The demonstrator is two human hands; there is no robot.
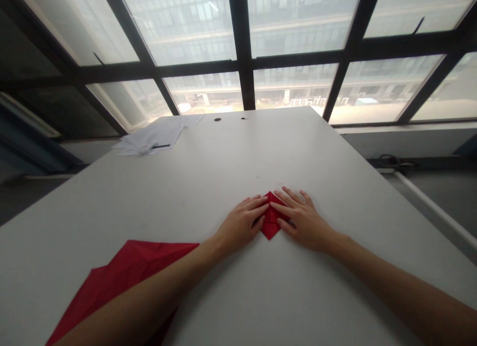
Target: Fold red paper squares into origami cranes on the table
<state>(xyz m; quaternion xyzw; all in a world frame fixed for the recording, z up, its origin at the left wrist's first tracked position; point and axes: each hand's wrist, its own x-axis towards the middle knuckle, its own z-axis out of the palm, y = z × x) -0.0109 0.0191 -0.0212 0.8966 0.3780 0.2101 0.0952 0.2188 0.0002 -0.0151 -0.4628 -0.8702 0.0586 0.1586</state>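
Observation:
A small folded piece of red paper (pixel 270 231), diamond-shaped with a crease down its middle, lies flat on the white table. On its left side rest the fingers of my left hand (pixel 244 221), stretched out and pressing on the paper. My right hand (pixel 302 219) lies over the right side with its fingers spread, the fingertips on the paper near the centre line. The paper's side corners are partly covered by my fingers. Under my left forearm, a larger red sheet (pixel 122 266) with creases is partly hidden.
Loose printed papers (pixel 164 130) lie at the table's far left, with a dark pen (pixel 161 146) on them. Two round holes (pixel 217 119) sit near the far edge of the table (pixel 238 162). Beyond it stand large framed windows (pixel 290 23).

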